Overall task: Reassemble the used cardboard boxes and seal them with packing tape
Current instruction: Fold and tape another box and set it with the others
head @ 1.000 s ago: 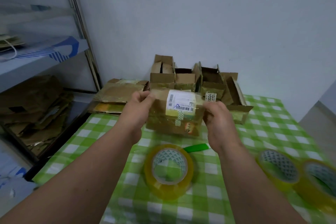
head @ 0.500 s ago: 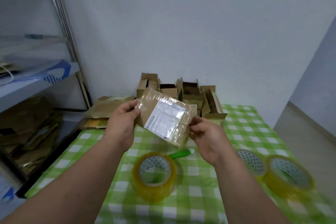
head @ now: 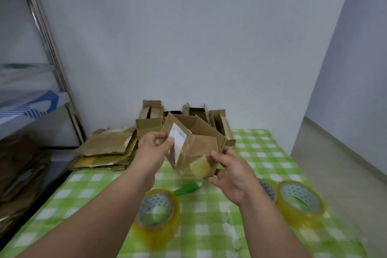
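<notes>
desk (head: 261, 153) green check, carries the job | flat boxes (head: 106, 151) far left, not yet built | open boxes (head: 217, 119) at far wall, seemingly unsealed | box (head: 196, 149) held above desk centre, half-opened, worn, old tape, white label | tape roll (head: 157, 213) near, unused | left hand (head: 152, 151) grip pinches label side | right hand (head: 232, 174) grip clasps right corner

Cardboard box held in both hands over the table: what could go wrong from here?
1. The cardboard box is held in mid-air by the left hand and right hand; worn, old-taped walls may buckle.
2. No hand is free for the tape roll.
</notes>
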The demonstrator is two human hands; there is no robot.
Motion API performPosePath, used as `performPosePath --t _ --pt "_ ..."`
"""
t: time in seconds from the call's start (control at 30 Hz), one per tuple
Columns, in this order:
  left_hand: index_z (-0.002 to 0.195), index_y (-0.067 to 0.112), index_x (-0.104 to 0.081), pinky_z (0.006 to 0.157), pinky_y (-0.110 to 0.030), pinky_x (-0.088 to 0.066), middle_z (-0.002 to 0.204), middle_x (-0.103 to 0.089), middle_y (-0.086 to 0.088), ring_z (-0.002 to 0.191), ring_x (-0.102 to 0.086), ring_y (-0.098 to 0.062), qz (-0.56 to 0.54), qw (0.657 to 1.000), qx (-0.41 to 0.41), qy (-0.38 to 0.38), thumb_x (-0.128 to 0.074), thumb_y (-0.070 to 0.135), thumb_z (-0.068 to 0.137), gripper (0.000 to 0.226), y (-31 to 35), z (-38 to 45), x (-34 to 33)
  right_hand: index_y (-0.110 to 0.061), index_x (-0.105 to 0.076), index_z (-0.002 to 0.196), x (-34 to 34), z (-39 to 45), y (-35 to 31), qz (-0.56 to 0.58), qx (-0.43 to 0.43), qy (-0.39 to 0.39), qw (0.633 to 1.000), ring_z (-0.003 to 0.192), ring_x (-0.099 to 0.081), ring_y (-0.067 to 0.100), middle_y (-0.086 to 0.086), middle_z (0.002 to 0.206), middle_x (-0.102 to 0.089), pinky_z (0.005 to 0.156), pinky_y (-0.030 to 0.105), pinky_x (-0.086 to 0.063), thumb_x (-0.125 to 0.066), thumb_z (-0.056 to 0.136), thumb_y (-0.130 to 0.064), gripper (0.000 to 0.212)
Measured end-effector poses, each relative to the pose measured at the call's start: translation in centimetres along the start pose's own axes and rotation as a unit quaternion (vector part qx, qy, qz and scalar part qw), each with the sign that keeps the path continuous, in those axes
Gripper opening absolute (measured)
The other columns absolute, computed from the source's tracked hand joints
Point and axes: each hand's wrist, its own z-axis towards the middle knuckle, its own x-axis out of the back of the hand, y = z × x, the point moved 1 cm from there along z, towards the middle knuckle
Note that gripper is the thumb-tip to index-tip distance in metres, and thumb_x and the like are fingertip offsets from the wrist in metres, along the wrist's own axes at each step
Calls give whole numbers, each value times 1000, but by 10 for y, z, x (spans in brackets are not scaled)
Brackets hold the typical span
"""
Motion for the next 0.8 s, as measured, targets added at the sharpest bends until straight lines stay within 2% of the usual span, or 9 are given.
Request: performPosePath --t 0.07,0.1,0.23,0.33,0.47,0.6,0.7,0.77,0.8 --pt "121 36 -64 108 -48 -41 143 -46 4 125 -50 -18 30 998 -11 -54 -63 73 68 64 3 -3 -15 -17 -58 118 3 1 -6 -40 30 42 998 106 -67 32 12 117 -69 95 59 -50 -62 94 -9 25" --pt "127 40 -61 108 -50 -42 145 -44 6 126 -50 -17 21 996 -17 -80 -60 77 69 69 7 -4 -23 -19 -59 115 4 0 -11 -54 44 53 996 104 -66 30 11 115 -69 94 57 -51 -59 96 -10 21" --pt "147 36 -42 113 -46 -37 147 -40 14 132 -44 -13 -3 989 -19 -144 -52 64 91 63 27 -12 -50 -28 -53 117 12 -3 -33 -100 76 75 989 108 -65 28 4 115 -68 96 57 -48 -55 100 -19 20" --pt "139 29 -43 112 -41 -38 138 -50 10 119 -50 -5 -7 983 -22 -185 -49 59 94 55 40 -13 -67 -31 -49 119 25 3 -47 -118 107 108 981 105 -65 28 0 111 -67 93 52 -50 -52 101 -23 20" --pt "147 35 -37 115 -40 -31 151 -40 7 134 -43 -16 47 968 -51 -240 -52 57 93 60 56 -10 -93 -26 -51 119 48 18 -64 -86 153 185 967 102 -65 32 6 113 -64 79 42 -56 -50 102 -21 17" --pt "149 39 -38 112 -38 -31 156 -35 6 141 -36 -18 90 956 -69 -271 -58 50 94 59 67 7 -119 -24 -52 117 74 37 -80 -27 151 232 961 107 -62 35 4 114 -60 86 43 -52 -51 103 -23 15" --pt "149 36 -39 111 -37 -34 157 -33 8 142 -35 -17 136 955 -98 -244 -58 44 96 57 67 28 -136 -29 -52 114 94 57 -91 -31 155 270 950 108 -61 33 3 119 -58 87 43 -53 -52 102 -24 13" --pt "146 35 -43 113 -40 -33 156 -35 9 141 -35 -17 228 946 -151 -175 -57 44 96 53 63 46 -144 -30 -51 115 107 70 -97 -45 150 292 943 109 -60 31 1 117 -57 89 44 -54 -51 102 -25 14" --pt "145 36 -45 114 -43 -31 154 -37 10 141 -34 -18 291 929 -182 -140 -56 45 95 51 60 54 -147 -30 -50 115 113 77 -99 -51 148 301 941 108 -60 30 0 114 -57 90 45 -54 -51 102 -25 14"
